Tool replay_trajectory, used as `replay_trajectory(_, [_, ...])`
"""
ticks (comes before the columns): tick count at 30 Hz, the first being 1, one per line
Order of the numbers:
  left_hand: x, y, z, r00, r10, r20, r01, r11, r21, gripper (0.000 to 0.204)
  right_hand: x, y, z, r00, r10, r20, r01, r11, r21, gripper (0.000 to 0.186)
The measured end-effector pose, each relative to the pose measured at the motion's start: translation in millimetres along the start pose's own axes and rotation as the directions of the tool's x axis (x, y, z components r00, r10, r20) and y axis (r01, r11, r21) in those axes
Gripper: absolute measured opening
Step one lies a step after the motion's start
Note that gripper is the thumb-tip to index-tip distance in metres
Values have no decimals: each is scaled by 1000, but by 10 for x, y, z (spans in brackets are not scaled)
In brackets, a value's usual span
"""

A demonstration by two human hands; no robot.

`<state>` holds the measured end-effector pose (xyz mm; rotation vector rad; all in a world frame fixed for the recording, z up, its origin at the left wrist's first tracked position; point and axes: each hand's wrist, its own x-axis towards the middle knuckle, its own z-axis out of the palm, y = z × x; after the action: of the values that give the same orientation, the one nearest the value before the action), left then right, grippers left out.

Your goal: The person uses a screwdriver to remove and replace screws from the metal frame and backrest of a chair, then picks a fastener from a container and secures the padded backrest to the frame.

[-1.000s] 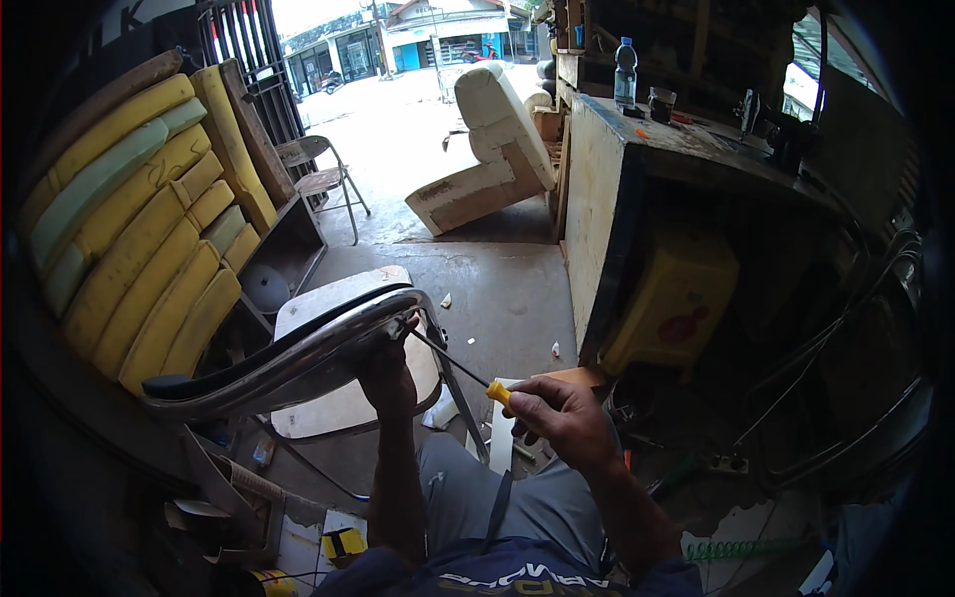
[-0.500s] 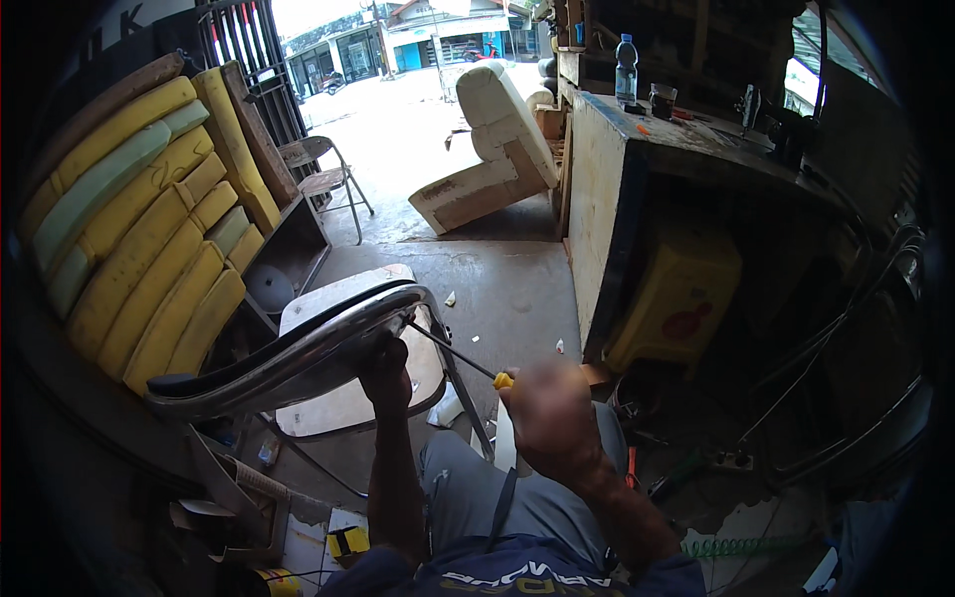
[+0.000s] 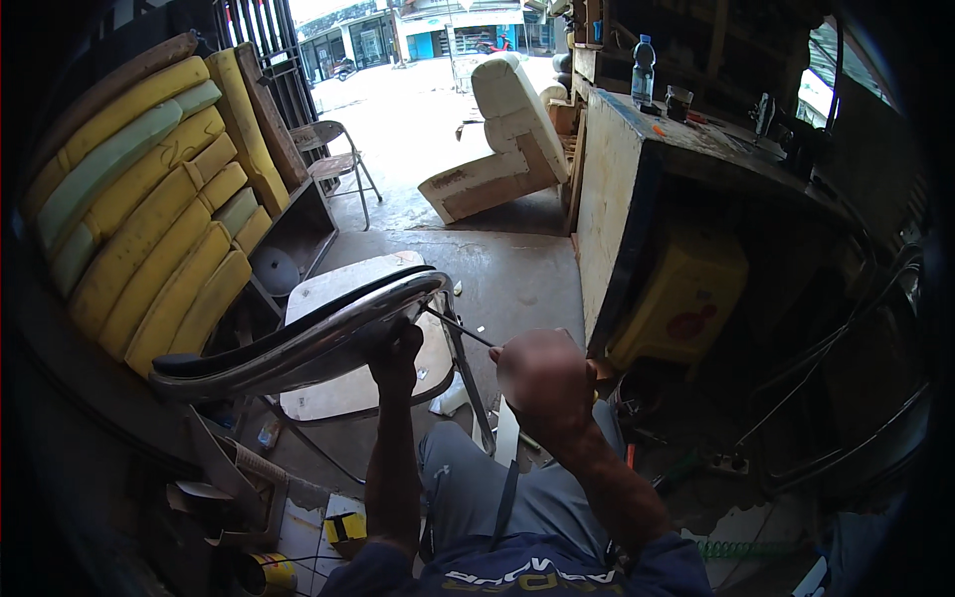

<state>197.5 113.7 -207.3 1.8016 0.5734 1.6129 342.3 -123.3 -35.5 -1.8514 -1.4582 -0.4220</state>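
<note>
A metal folding chair (image 3: 288, 356) with a chromed tubular frame and a dark pad stands in front of me, tilted to the left. Its pale seat board (image 3: 345, 284) shows below the backrest. My left hand (image 3: 398, 360) is closed around the backrest's underside, near the frame's right end; its fingertips are partly hidden. My right hand (image 3: 545, 383) is wrapped around the handle of a screwdriver, which the fist covers. The dark screwdriver shaft (image 3: 463, 328) runs up and left, and its tip meets the chair frame near the bend.
Stacked yellow and green foam pieces (image 3: 149, 214) lean at the left. A worn workbench (image 3: 609, 214) bears a water bottle (image 3: 644, 70); a yellow plastic stool (image 3: 686, 298) is beneath it. A stripped armchair (image 3: 512, 139) and another folding chair (image 3: 333, 164) stand by the doorway.
The view has shifted slightly. My right fist has turned and now covers the screwdriver's yellow handle, which showed before. The shaft's tip stays at the chair frame, and my left hand keeps its hold.
</note>
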Motion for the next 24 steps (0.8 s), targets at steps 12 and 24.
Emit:
replay_trajectory(12, [64, 207, 39, 996, 83, -26, -73, 961, 267, 30, 80, -71, 222, 997, 68, 31, -70, 995, 77, 19])
replay_trajectory(24, [252, 713, 121, 992, 86, 93, -19, 829, -559, 44, 169, -270, 738, 975, 210, -71, -82, 639, 765, 20])
